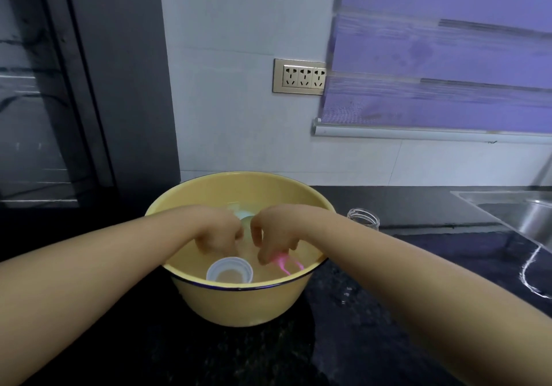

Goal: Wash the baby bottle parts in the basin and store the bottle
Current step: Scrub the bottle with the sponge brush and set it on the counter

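- The basin (239, 305) is yellow enamel with a thin dark rim. It stands on a black speckled surface (358, 332) and holds shallow water.
- Both hands are down inside it, knuckles up, with a pale greenish part (246, 220) between them. The part looks soft and rounded, but the water blurs its outline.
- The left hand (219, 235) has its fingers (236, 232) curled onto the part's left edge, pinching it.
- The right hand (274, 233) meets the part from the other side. Its fingers (263, 258) curl down onto a pink thing (286, 263) in the water, and I cannot tell whether they grip either one.
- A white plastic ring (212, 272) lies flat in the water by the near rim, just below the left hand, which is the nearer one to reach it.
- The pink thing runs slantwise from the right fingertips toward the rim on the right.
- The bottle (363, 220) is clear, with a threaded neck. It stands upright on the surface just right of the basin, out of the water and nearer the right hand.
- A steel sink (534, 221) sits further right.
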Demonstrator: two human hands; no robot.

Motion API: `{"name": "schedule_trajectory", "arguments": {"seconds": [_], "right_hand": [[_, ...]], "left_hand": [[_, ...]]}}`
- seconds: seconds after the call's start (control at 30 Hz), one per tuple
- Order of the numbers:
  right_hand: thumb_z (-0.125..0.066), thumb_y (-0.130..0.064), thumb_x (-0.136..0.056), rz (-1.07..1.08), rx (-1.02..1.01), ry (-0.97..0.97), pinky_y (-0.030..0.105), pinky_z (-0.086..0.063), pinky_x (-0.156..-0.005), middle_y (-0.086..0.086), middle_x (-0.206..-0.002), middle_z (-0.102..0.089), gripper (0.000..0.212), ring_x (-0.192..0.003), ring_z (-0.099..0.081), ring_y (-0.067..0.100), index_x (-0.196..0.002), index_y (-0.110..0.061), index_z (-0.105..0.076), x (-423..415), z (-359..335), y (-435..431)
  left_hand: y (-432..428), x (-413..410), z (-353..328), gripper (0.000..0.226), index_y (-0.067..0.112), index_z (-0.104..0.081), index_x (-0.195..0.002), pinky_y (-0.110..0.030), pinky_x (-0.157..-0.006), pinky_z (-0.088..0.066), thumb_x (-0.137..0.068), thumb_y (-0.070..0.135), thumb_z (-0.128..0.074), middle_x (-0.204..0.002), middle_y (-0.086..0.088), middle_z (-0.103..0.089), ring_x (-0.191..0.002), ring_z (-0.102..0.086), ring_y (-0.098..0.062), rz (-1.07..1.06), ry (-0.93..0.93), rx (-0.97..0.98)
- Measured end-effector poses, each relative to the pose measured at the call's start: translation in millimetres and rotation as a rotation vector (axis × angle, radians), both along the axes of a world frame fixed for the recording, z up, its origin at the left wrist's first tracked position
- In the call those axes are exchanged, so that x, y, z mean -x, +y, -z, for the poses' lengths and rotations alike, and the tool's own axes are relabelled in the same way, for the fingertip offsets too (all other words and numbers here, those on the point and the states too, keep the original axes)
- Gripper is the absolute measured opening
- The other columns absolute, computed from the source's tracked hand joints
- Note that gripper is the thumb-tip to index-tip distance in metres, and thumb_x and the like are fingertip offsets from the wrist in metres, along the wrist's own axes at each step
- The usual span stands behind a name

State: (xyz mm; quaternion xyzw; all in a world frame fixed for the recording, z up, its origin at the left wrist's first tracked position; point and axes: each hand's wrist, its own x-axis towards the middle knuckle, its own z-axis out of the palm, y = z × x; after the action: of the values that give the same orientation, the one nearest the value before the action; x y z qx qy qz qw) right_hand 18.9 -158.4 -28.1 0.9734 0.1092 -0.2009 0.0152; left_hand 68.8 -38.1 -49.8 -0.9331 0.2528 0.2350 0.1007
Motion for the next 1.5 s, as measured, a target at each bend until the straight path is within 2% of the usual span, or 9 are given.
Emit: {"name": "schedule_trajectory", "arguments": {"seconds": [0.27,0.47,0.67,0.83,1.0,1.2,1.3,1.43,1.5], "right_hand": [[-0.050,-0.001,-0.086,-0.032,0.290,-0.224,0.027,-0.035,-0.047,0.008,-0.113,-0.061,0.036,-0.081,-0.060,0.024,-0.121,-0.006,-0.054,-13,-1,-5],[-0.042,-0.012,-0.090,-0.044,0.212,-0.487,0.030,-0.039,-0.071,0.005,-0.117,-0.058,0.034,-0.105,-0.057,0.028,-0.121,-0.017,-0.056,-5,-13,-18],[-0.042,-0.032,-0.095,0.076,-0.012,-0.640,0.028,-0.034,-0.075,-0.006,-0.133,-0.054,0.039,-0.119,-0.052,0.020,-0.131,-0.047,-0.046,26,-30,-39],[-0.040,-0.035,-0.094,0.138,-0.089,-0.771,0.029,-0.034,-0.073,-0.008,-0.128,-0.059,0.038,-0.114,-0.055,0.021,-0.127,-0.052,-0.049,51,-42,-47],[-0.036,-0.039,-0.096,0.092,-0.086,-0.849,0.030,-0.033,-0.067,-0.002,-0.101,-0.057,0.040,-0.104,-0.058,0.024,-0.132,-0.057,-0.038,66,-41,-37],[-0.037,-0.023,-0.099,0.039,0.022,-0.975,0.029,-0.018,-0.044,-0.001,-0.076,-0.030,0.052,-0.055,-0.038,0.025,-0.142,-0.049,-0.025,55,-28,-13],[-0.036,-0.013,-0.096,0.042,0.065,-0.962,0.030,-0.017,-0.043,-0.001,-0.068,-0.012,0.057,-0.046,-0.026,0.020,-0.146,-0.036,-0.023,48,-21,-4],[-0.037,-0.013,-0.095,0.001,0.002,-0.909,0.032,-0.028,-0.047,0.003,-0.070,-0.029,0.045,-0.054,-0.039,0.025,-0.138,-0.027,-0.035,36,-19,5],[-0.034,-0.025,-0.099,0.003,-0.192,-0.808,0.036,-0.042,-0.062,0.008,-0.082,-0.054,0.032,-0.076,-0.056,0.032,-0.127,-0.027,-0.049,35,-24,4]], "left_hand": [[14,-6,0,0.010,0.020,-0.058,-0.097,-0.027,-0.076,-0.043,-0.086,0.020,-0.059,-0.098,0.003,-0.058,-0.090,-0.053,-0.019,0.005,0.061,0.035],[23,-16,-2,0.020,0.019,-0.063,-0.080,-0.027,-0.070,-0.048,-0.087,0.038,-0.065,-0.088,-0.004,-0.068,-0.074,-0.058,-0.021,-0.325,0.023,0.531],[27,-18,-11,0.022,-0.008,-0.062,-0.106,-0.025,-0.047,-0.056,-0.093,0.002,-0.048,-0.082,-0.018,-0.066,-0.053,-0.066,-0.020,-0.762,0.300,1.098],[31,-13,-24,0.022,-0.008,-0.056,-0.081,-0.032,-0.046,-0.055,-0.095,-0.004,-0.040,-0.054,-0.017,-0.066,-0.041,-0.065,-0.021,-0.905,0.442,1.508],[35,-10,-29,0.022,-0.009,-0.055,-0.092,-0.032,-0.051,-0.057,-0.098,0.001,-0.037,-0.054,-0.019,-0.065,-0.045,-0.067,-0.023,-0.924,0.604,1.788],[34,-4,-32,0.018,0.002,-0.061,-0.108,-0.026,-0.049,-0.056,-0.096,0.011,-0.050,-0.090,-0.013,-0.066,-0.062,-0.070,-0.018,-0.764,0.599,2.051],[34,-5,-32,0.024,0.000,-0.060,-0.112,-0.030,-0.071,-0.060,-0.098,0.017,-0.049,-0.103,-0.015,-0.067,-0.086,-0.069,-0.020,-0.758,0.590,2.137],[34,-4,-32,0.028,-0.002,-0.061,-0.108,-0.027,-0.067,-0.060,-0.098,0.021,-0.049,-0.101,-0.015,-0.069,-0.079,-0.072,-0.019,-0.770,0.529,2.161],[35,-4,-32,0.027,-0.001,-0.062,-0.105,-0.028,-0.069,-0.060,-0.096,0.023,-0.051,-0.100,-0.016,-0.069,-0.079,-0.072,-0.019,-0.777,0.514,2.149]]}}
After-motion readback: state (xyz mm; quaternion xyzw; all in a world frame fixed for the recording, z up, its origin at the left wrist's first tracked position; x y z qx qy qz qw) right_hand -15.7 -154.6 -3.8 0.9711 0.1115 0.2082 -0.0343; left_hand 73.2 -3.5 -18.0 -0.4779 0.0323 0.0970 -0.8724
